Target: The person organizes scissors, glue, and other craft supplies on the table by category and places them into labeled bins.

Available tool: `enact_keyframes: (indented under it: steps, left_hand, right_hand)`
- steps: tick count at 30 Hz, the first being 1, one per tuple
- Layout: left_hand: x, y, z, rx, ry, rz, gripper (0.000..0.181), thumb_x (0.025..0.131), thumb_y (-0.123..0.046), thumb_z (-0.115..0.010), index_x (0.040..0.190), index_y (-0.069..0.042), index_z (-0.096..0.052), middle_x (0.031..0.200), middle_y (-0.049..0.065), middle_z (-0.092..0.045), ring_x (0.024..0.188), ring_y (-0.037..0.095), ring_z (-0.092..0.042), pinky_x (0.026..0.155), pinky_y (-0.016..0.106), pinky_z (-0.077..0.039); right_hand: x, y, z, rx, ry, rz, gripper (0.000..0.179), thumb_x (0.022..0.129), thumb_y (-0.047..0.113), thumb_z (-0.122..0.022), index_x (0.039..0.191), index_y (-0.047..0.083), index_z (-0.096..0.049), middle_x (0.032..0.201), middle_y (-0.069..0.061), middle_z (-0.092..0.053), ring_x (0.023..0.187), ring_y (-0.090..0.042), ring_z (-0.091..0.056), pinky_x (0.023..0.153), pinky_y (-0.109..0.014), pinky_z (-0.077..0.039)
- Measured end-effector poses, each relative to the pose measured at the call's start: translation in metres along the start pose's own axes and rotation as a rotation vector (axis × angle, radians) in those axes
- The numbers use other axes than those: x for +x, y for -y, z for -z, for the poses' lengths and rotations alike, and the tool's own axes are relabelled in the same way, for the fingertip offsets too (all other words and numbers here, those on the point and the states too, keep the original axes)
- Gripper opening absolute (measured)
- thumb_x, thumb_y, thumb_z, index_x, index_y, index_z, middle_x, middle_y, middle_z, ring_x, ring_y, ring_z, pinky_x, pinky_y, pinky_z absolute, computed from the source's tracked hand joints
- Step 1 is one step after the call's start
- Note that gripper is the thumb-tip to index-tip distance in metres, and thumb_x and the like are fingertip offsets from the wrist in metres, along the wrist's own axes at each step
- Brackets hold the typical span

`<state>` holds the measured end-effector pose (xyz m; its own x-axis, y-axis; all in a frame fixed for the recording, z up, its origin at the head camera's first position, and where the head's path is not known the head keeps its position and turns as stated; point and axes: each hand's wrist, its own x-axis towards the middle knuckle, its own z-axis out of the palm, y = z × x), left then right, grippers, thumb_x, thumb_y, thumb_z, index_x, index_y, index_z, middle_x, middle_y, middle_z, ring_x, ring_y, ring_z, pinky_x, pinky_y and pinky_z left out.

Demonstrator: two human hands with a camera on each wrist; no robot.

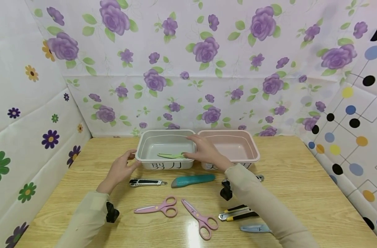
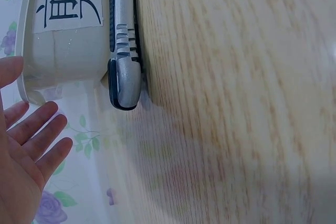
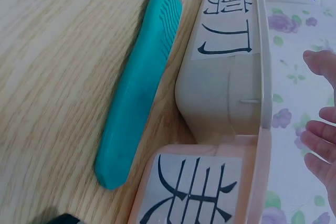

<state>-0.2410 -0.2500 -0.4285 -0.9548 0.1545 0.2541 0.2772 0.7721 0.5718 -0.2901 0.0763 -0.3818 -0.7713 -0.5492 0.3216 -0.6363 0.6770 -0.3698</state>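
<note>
Light green scissors (image 1: 171, 155) lie inside the grey bin (image 1: 165, 161), whose white label carries black characters. My right hand (image 1: 205, 150) is over the bin's right end, its thumb close to the scissors' handle end; in the right wrist view its fingers are spread and hold nothing. At the bin's left end my left hand (image 1: 121, 171) is by the rim. The thumb and forefinger stand apart at the rim in the left wrist view, the other fingers loosely extended. Below the bin lie a silver-black utility knife (image 1: 147, 182) and a teal cutter (image 1: 192, 180).
A pink bin (image 1: 238, 146) adjoins the grey one on the right. Nearer lie two pink scissors (image 1: 157, 207), (image 1: 199, 217), yellow-black utility knives (image 1: 239, 213) and a light blue tool (image 1: 255, 228) partly under my right sleeve. Another knife (image 1: 260, 178) shows behind that sleeve. Patterned cloth walls surround the table.
</note>
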Motion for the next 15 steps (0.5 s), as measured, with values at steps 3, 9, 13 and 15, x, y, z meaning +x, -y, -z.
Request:
enact_keyframes:
  steps: [3, 9, 13, 15]
  left_hand:
    - [0.000, -0.001, 0.000, -0.004, 0.002, 0.002, 0.055, 0.089, -0.034, -0.057, 0.129, 0.001, -0.044, 0.113, 0.024, -0.058, 0.107, 0.041, -0.052, 0.089, 0.054, -0.042]
    - [0.001, 0.000, 0.001, 0.003, 0.002, -0.004, 0.055, 0.089, -0.034, -0.057, 0.129, 0.001, -0.044, 0.113, 0.024, -0.058, 0.106, 0.041, -0.052, 0.088, 0.055, -0.042]
    - [0.001, 0.002, 0.000, 0.009, 0.004, -0.008, 0.056, 0.089, -0.035, -0.057, 0.129, 0.002, -0.044, 0.113, 0.024, -0.058, 0.106, 0.041, -0.053, 0.087, 0.055, -0.042]
    - [0.001, 0.003, 0.000, 0.008, 0.003, -0.010, 0.056, 0.089, -0.035, -0.056, 0.129, 0.002, -0.044, 0.112, 0.024, -0.058, 0.106, 0.041, -0.053, 0.087, 0.055, -0.042]
  right_hand:
    - [-0.005, 0.000, 0.003, -0.013, 0.000, 0.023, 0.070, 0.077, 0.042, -0.069, 0.131, 0.003, -0.046, 0.127, -0.013, -0.052, 0.116, -0.029, -0.048, 0.095, -0.043, -0.041]
    - [-0.018, 0.004, 0.013, 0.018, -0.018, 0.075, 0.070, 0.075, 0.037, -0.071, 0.128, -0.001, -0.047, 0.121, -0.015, -0.055, 0.110, -0.029, -0.051, 0.092, -0.042, -0.043]
    - [-0.029, 0.004, 0.015, 0.008, -0.034, 0.102, 0.070, 0.074, 0.035, -0.073, 0.127, -0.001, -0.047, 0.117, -0.014, -0.057, 0.105, -0.027, -0.054, 0.090, -0.040, -0.045]
    - [-0.035, 0.004, 0.015, 0.004, -0.045, 0.111, 0.070, 0.073, 0.035, -0.074, 0.127, -0.001, -0.048, 0.114, -0.013, -0.058, 0.103, -0.027, -0.055, 0.088, -0.040, -0.046]
